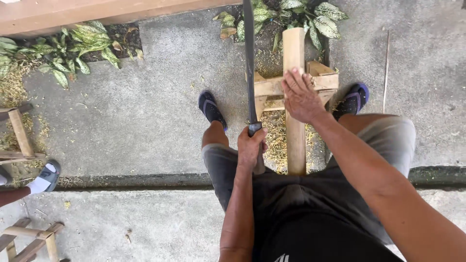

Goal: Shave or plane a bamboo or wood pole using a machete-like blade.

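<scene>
My left hand [251,144] grips the handle of a long dark machete [249,58], whose blade points away from me, past the left side of a pale bamboo pole [294,48]. My right hand [299,96] lies flat on that pole, fingers spread, pressing it onto a small wooden stand [323,77] between my feet. The pole runs from between my knees out to the plants. Yellowish shavings [275,138] litter the concrete under the stand.
Green spotted-leaf plants [73,46] grow along a wooden beam [73,14] at the top. Another person's foot in a sock and sandal [44,178] shows at the left edge, beside bamboo frames [19,133]. A concrete step edge [121,180] crosses the view.
</scene>
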